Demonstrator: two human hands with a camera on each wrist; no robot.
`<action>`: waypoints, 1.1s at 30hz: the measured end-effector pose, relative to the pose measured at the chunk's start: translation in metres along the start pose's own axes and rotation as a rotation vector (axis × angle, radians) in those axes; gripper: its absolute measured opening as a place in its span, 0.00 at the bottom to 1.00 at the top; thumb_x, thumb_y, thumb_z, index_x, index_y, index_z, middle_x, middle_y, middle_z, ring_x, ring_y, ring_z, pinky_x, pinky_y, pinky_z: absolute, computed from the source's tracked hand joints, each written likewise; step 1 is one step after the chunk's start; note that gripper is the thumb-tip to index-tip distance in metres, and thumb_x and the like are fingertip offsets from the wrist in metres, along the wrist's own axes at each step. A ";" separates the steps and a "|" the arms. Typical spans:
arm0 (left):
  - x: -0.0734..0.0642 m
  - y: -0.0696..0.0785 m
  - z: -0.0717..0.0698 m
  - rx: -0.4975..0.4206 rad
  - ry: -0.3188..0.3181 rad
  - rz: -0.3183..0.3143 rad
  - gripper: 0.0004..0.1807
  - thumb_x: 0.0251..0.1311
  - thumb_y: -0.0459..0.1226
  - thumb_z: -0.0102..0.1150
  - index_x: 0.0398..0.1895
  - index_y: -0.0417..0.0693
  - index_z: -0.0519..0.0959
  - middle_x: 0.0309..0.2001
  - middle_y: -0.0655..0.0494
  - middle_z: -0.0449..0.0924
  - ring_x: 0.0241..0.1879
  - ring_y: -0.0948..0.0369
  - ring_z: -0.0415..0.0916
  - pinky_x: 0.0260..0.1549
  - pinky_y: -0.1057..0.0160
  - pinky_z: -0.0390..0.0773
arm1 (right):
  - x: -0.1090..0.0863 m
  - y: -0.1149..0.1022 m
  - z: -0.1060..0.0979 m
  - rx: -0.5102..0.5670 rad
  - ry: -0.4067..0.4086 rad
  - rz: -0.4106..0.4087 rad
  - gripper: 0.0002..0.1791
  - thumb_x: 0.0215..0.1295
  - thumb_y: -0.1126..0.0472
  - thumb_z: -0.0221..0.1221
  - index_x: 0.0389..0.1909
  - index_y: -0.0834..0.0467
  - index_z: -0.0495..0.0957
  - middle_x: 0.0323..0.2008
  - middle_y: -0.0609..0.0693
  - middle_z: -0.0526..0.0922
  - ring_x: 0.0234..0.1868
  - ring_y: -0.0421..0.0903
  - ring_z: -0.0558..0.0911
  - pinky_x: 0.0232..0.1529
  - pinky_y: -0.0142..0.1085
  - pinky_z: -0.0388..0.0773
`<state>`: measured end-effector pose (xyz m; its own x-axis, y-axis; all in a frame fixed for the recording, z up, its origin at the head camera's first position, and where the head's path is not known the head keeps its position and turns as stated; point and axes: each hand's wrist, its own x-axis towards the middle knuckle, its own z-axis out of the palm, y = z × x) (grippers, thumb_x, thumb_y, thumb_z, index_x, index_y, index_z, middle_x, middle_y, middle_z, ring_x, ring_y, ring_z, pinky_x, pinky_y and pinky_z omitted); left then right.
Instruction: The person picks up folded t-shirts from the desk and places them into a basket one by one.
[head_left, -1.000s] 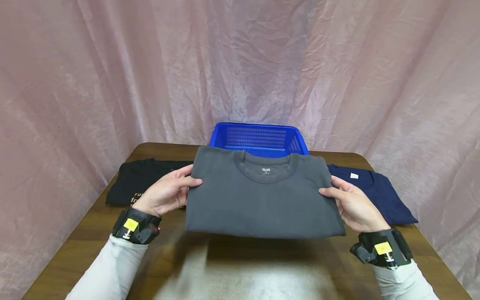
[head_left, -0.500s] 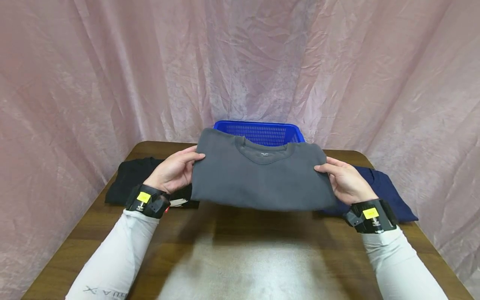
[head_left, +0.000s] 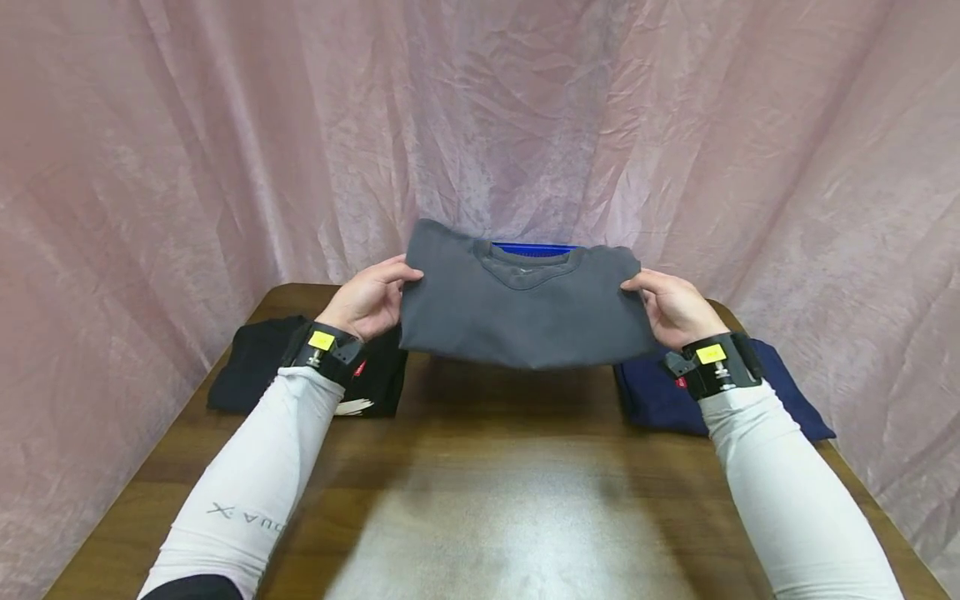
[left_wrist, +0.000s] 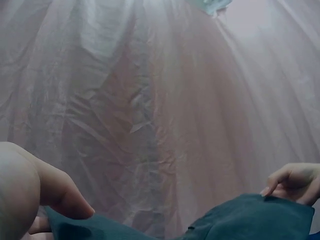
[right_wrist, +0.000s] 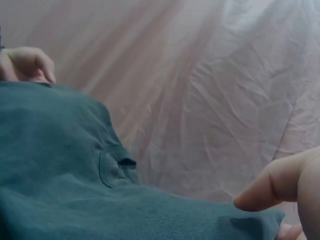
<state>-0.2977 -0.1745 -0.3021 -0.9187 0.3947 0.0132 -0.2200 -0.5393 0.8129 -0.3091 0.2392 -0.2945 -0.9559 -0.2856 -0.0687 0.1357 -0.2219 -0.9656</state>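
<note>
A folded grey T-shirt [head_left: 525, 321] hangs between my two hands above the far part of the table, its collar facing up. My left hand [head_left: 371, 298] pinches its left side, thumb on top and fingers beneath. On the opposite side my right hand [head_left: 673, 307] holds the cloth the same way. In the left wrist view the left thumb [left_wrist: 70, 197] presses on the fabric. The right wrist view has the right thumb [right_wrist: 265, 190] on the cloth near its corner. Behind the shirt, only a strip of the blue basket's rim [head_left: 534, 249] shows.
A folded black shirt [head_left: 251, 367] lies at the left of the wooden table [head_left: 480, 475], partly behind my left wrist. To the right is a folded navy shirt [head_left: 787, 387], partly covered by my right wrist. A pink curtain [head_left: 517, 108] hangs behind the table.
Both hands have carried the grey T-shirt forward, away from me, toward the blue basket. The shirt now hides most of the basket, and more of the table in front shows.
</note>
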 end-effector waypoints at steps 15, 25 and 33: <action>0.055 -0.008 -0.006 -0.008 0.239 0.072 0.41 0.67 0.23 0.45 0.78 0.49 0.41 0.73 0.50 0.49 0.65 0.58 0.57 0.66 0.58 0.58 | 0.049 -0.013 0.003 0.013 0.091 0.098 0.46 0.70 0.70 0.45 0.76 0.58 0.24 0.76 0.52 0.33 0.72 0.46 0.44 0.73 0.41 0.41; 0.086 -0.022 -0.014 0.101 0.342 0.138 0.38 0.67 0.25 0.47 0.78 0.41 0.45 0.74 0.49 0.47 0.68 0.57 0.51 0.68 0.59 0.55 | 0.072 -0.001 0.001 0.069 0.224 0.009 0.48 0.67 0.73 0.49 0.76 0.60 0.27 0.76 0.51 0.37 0.71 0.47 0.47 0.72 0.39 0.41; 0.093 -0.037 -0.028 0.174 0.374 0.118 0.34 0.66 0.26 0.49 0.75 0.37 0.53 0.72 0.48 0.53 0.64 0.57 0.57 0.65 0.59 0.59 | 0.077 0.020 0.000 0.008 0.264 0.071 0.42 0.66 0.71 0.53 0.77 0.62 0.44 0.76 0.44 0.40 0.72 0.46 0.44 0.69 0.32 0.48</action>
<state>-0.3838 -0.1384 -0.3471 -0.9969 0.0234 -0.0746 -0.0775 -0.4185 0.9049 -0.3795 0.2128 -0.3188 -0.9786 -0.0482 -0.1999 0.2056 -0.2179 -0.9541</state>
